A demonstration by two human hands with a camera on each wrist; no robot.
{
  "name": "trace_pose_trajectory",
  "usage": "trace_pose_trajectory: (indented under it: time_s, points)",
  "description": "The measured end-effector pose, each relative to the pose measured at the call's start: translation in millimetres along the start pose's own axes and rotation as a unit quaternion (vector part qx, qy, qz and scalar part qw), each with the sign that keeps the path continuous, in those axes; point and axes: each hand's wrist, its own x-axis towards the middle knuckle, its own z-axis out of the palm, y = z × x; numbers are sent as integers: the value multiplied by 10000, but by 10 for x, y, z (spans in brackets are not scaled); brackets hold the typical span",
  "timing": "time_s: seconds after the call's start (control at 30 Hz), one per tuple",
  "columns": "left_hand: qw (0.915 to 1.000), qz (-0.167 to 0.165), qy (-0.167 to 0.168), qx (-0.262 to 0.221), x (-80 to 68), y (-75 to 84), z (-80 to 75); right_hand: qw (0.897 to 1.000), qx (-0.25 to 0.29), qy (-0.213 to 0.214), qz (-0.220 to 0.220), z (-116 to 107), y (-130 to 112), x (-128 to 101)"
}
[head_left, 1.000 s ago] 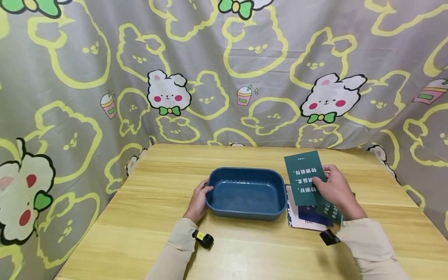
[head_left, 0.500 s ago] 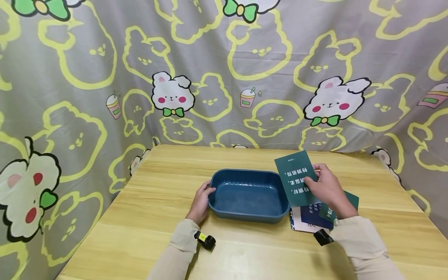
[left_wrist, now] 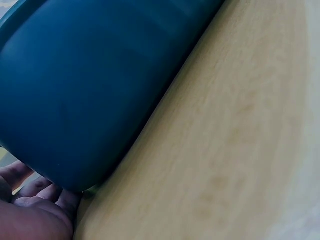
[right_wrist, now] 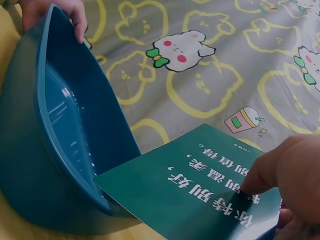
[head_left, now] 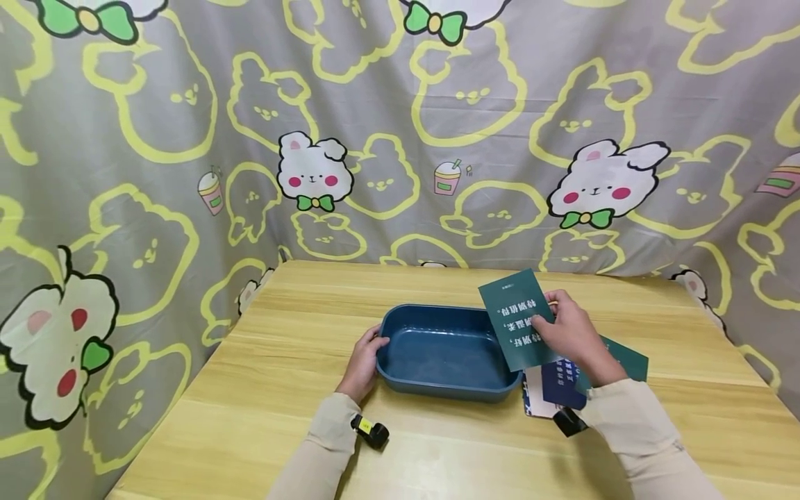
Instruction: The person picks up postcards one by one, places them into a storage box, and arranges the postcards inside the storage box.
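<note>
A dark blue plastic basin (head_left: 446, 351) stands in the middle of the wooden table (head_left: 281, 361). My left hand (head_left: 362, 361) grips its left rim, fingertips (right_wrist: 75, 20) hooked over the edge. My right hand (head_left: 565, 333) pinches a green card (head_left: 514, 319) with white print, raised and tilted over the basin's right rim (right_wrist: 105, 197). In the left wrist view the basin's outer wall (left_wrist: 95, 85) fills the frame, with my left palm (left_wrist: 35, 215) beneath it.
More cards lie on the table right of the basin: a green one (head_left: 625, 357), a dark blue one (head_left: 562, 385) and a white one (head_left: 536, 396). A grey curtain (head_left: 400, 125) with rabbit prints hangs behind and to both sides of the table.
My right hand has carried the green card to the left, from beside the basin to over its right rim. The left hand has stayed on the rim.
</note>
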Motion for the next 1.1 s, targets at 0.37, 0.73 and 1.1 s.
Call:
trace_pose_trajectory:
  time_s: [0.37,0.73,1.1]
  points:
    - [9999,164,23,-12,22,-11,-16,9996,-55,-103,-262,99,-129,50]
    - [9997,160,-27,175,2,-8,-17,9985,-160,-347,-400,187,-186,103]
    - [9997,201,-7,143,-7,-23,-13,9944,-270,-568,-847,295,-207,186]
